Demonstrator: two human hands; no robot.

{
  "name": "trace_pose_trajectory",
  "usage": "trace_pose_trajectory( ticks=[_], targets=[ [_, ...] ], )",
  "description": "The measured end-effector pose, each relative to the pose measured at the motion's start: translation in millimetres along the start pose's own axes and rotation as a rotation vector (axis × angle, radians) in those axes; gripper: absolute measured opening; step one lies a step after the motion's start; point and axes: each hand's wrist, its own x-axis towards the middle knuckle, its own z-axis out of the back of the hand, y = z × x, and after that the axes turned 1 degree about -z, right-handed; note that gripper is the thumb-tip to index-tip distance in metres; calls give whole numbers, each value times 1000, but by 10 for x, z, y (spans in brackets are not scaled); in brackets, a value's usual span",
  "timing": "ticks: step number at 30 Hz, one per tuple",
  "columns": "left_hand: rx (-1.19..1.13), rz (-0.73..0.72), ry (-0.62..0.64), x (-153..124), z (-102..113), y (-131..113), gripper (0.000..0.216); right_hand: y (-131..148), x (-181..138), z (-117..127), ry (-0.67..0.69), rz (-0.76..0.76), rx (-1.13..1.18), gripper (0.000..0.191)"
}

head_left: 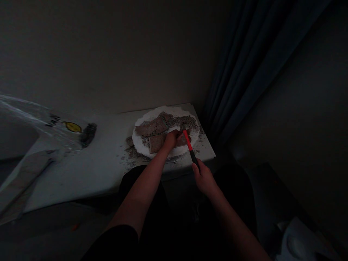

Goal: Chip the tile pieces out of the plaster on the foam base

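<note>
My right hand (203, 177) is wrapped round the black grip of a hammer (187, 140) with a red neck. The hammer's head, at the far end, is too dark to make out well and lies over the broken bits. My left hand (172, 139) reaches over the round white board (140, 143), fingers bent together close to the hammer's end; what they pinch is hard to see. Flat brown tile pieces (153, 127) lie on the board, with another brown piece (157, 143) beside my left hand. Small grey-brown crumbs (187, 121) cover the board's far right.
The board rests on a pale table (100, 163), with dust and crumbs (130, 150) scattered round it. To the left lies a clear plastic bag (62, 125) with a yellow print and dark contents. A dark curtain (239, 72) hangs at the right, near the table's corner.
</note>
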Motion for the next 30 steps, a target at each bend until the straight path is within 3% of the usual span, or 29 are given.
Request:
trace_pose_trajectory(
  ticks=[30],
  targets=[
    [60, -24, 33, 4, 35, -63, 29, -8, -27, 37, -31, 34, 51, 40]
  ],
)
